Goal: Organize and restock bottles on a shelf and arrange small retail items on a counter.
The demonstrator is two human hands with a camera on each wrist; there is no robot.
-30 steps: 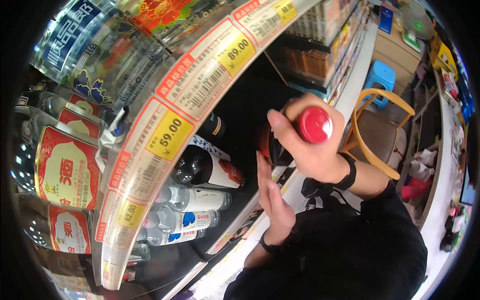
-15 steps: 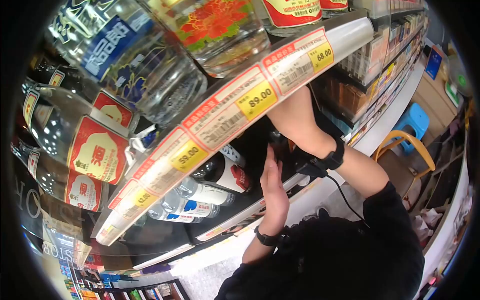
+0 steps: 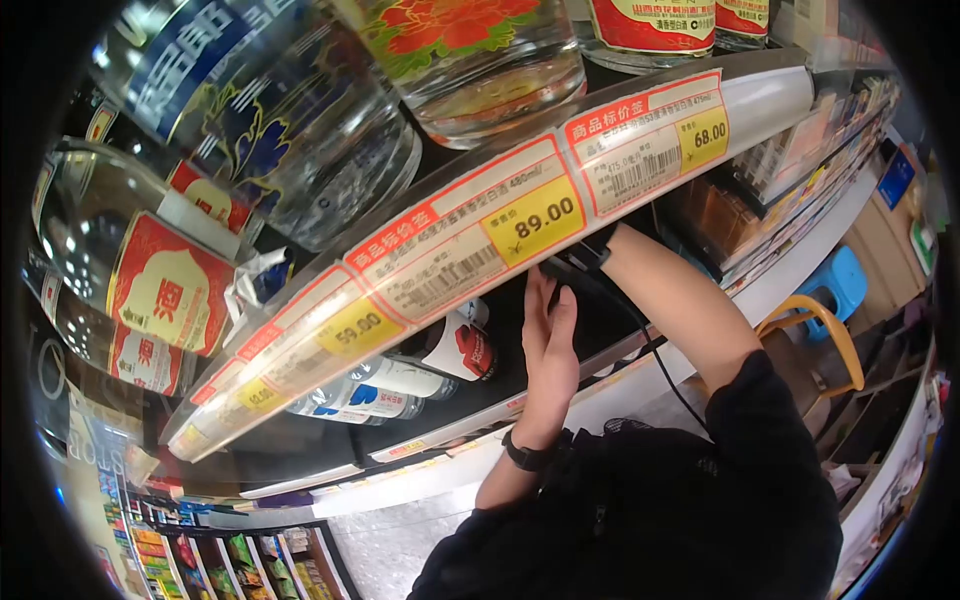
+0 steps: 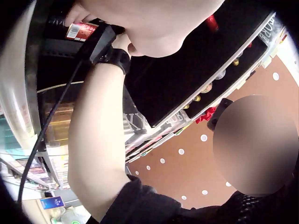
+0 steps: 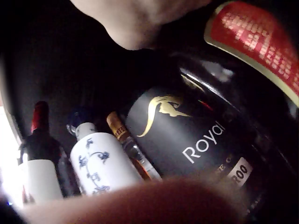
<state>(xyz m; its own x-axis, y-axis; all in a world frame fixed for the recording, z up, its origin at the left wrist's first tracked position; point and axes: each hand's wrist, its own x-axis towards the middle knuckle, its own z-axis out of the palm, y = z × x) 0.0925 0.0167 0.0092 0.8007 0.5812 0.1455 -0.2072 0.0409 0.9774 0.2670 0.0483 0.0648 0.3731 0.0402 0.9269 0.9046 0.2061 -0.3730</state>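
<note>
My right forearm [image 3: 680, 300] reaches under the price-tagged shelf edge, which hides the hand in the head view. In the left wrist view the right hand [image 4: 78, 15] has its fingers around a dark bottle with a red label [image 4: 83, 31] showing a barcode. That bottle's red label [image 5: 257, 39] also fills the upper right of the right wrist view, beside a black-labelled "Royal" bottle [image 5: 163, 121]. My left hand [image 3: 550, 350] is raised with straight fingers, its fingertips just below the shelf edge and nothing in its grasp.
The shelf edge [image 3: 450, 250] slants across above both hands, with glass liquor bottles [image 3: 290, 140] over it. Below stand a wine bottle [image 3: 460, 345] and several clear bottles [image 3: 385, 385]. Rightward are a packet rack [image 3: 740, 200] and a wooden chair [image 3: 815, 330]. A cable [image 3: 665, 370] hangs from the right wrist.
The right hand, earlier in sight gripping a red-capped bottle, has gone forward beneath the shelf and out of the head view. The left hand stays raised; the head view has shifted.
</note>
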